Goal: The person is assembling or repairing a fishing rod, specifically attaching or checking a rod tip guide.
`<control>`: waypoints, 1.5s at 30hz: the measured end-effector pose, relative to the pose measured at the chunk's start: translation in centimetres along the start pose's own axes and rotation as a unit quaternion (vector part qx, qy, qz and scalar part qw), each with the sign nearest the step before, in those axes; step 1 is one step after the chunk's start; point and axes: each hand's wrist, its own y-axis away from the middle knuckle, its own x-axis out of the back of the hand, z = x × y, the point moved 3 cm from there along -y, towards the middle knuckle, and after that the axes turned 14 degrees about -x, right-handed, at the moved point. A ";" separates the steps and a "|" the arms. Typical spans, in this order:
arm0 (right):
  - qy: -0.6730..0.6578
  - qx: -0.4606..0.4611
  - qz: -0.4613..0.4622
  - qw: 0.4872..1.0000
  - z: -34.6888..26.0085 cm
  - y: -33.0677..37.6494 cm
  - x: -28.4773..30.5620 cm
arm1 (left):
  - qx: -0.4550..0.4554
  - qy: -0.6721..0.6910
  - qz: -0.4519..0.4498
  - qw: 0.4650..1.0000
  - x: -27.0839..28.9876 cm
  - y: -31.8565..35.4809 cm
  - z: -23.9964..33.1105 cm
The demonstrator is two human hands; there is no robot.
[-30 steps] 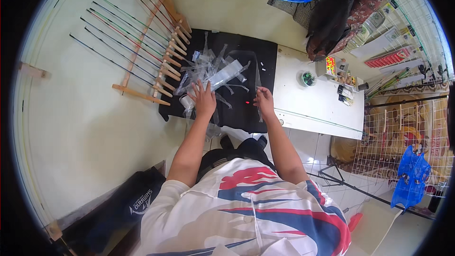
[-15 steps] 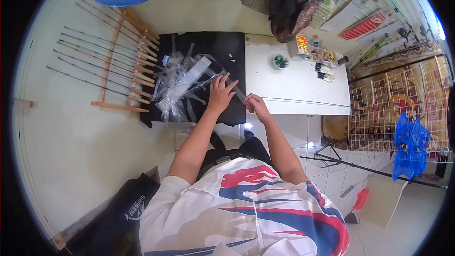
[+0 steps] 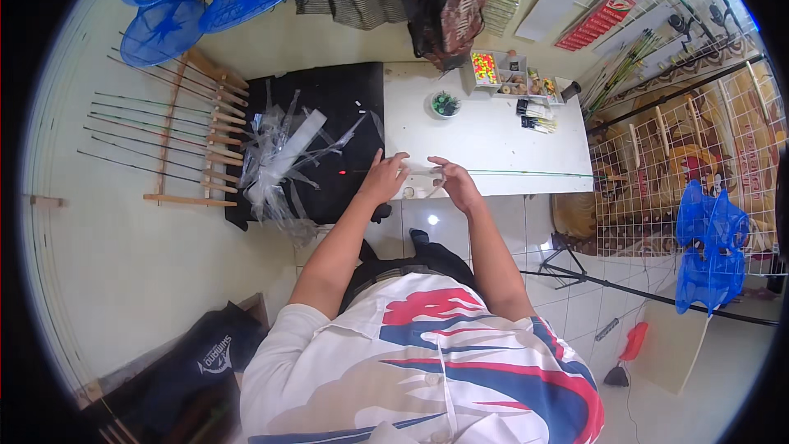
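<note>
A thin green rod (image 3: pixel 518 173) with a small red tip (image 3: pixel 343 172) lies crosswise along the near side of the tables. My left hand (image 3: pixel 384 178) is curled around the rod near its red-tipped end. To its right, my right hand (image 3: pixel 460 184) has bent fingers over the same rod, with a pale sliver at the fingertips too small to make out. A small gap separates the two hands. Left of them, a tangled heap of clear plastic strips (image 3: pixel 275 160) with a white strip (image 3: pixel 304 133) in it rests on the black cloth (image 3: pixel 353 90).
On the white table (image 3: pixel 485 144) stand a small potted plant (image 3: pixel 445 104), a divided box (image 3: pixel 514 82) of colourful small items and some dark-capped packets (image 3: pixel 536 115). A wooden rack (image 3: pixel 218 127) holds several thin rods at left. Blue nets (image 3: pixel 209 0) hang above; a wire grid (image 3: pixel 649 189) stands right.
The view has shifted somewhat. The clear strip stretched between my hands is no longer held. My hands are now level, and the rod's red tip shows left of my left hand.
</note>
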 end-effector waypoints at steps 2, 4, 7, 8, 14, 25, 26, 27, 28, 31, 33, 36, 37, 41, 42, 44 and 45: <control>-0.011 0.022 0.030 0.999 -0.9 0.9 0.4 | -0.008 0.008 -0.001 1.000 -0.2 -0.4 1.1; -0.089 0.066 0.014 0.994 -1.4 1.2 3.2 | 0.026 0.040 -0.080 0.996 0.1 -1.6 3.3; -0.091 0.062 0.028 0.993 -2.2 1.9 5.1 | 0.001 0.012 -0.040 0.999 -0.8 -2.6 4.5; -0.088 0.055 0.041 0.994 -2.5 2.0 5.4 | 0.002 0.011 -0.040 0.999 -1.4 -2.9 4.6; -0.072 0.056 -0.015 0.996 -4.2 2.6 6.7 | -0.129 -0.069 0.123 0.982 -6.5 -4.3 2.1; -0.080 0.138 0.332 0.930 -5.3 3.2 11.9 | 0.056 -0.098 0.122 0.986 -5.4 2.3 3.1; -0.078 0.135 0.329 0.931 -5.4 3.0 12.2 | 0.061 -0.099 0.123 0.986 -5.5 3.1 3.0; -0.085 0.137 0.334 0.929 -5.5 2.9 12.4 | 0.074 -0.108 0.112 0.985 -5.4 3.8 3.2; -0.091 0.138 0.339 0.926 -5.6 2.7 12.4 | 0.088 -0.117 0.101 0.984 -5.2 4.5 3.3; -0.099 0.155 0.323 0.928 -6.2 2.1 11.6 | 0.093 -0.114 0.117 0.982 -6.1 7.1 2.1; -0.111 0.162 0.332 0.923 -6.6 1.7 11.4 | 0.073 -0.109 0.159 0.979 -6.2 7.9 2.6; -0.123 0.171 0.324 0.923 -7.0 1.2 11.6 | 0.220 -0.050 0.058 0.973 -6.4 8.7 2.8; -0.121 0.168 0.320 0.925 -7.2 1.1 11.3 | 0.208 -0.040 0.075 0.974 -6.6 9.4 2.6; -0.148 0.137 0.325 0.924 -7.2 0.8 11.2 | 0.239 -0.055 0.060 0.968 -7.4 10.7 2.1; -0.151 0.128 0.335 0.921 -7.2 0.8 11.3 | 0.258 -0.052 0.058 0.963 -7.7 11.1 1.8; -0.149 0.117 0.327 0.926 -6.9 0.5 11.1 | 0.278 -0.049 0.057 0.958 -8.2 12.0 1.3; -0.149 0.107 0.320 0.930 -6.8 0.3 10.8 | 0.278 -0.062 0.055 0.957 -8.1 12.4 1.1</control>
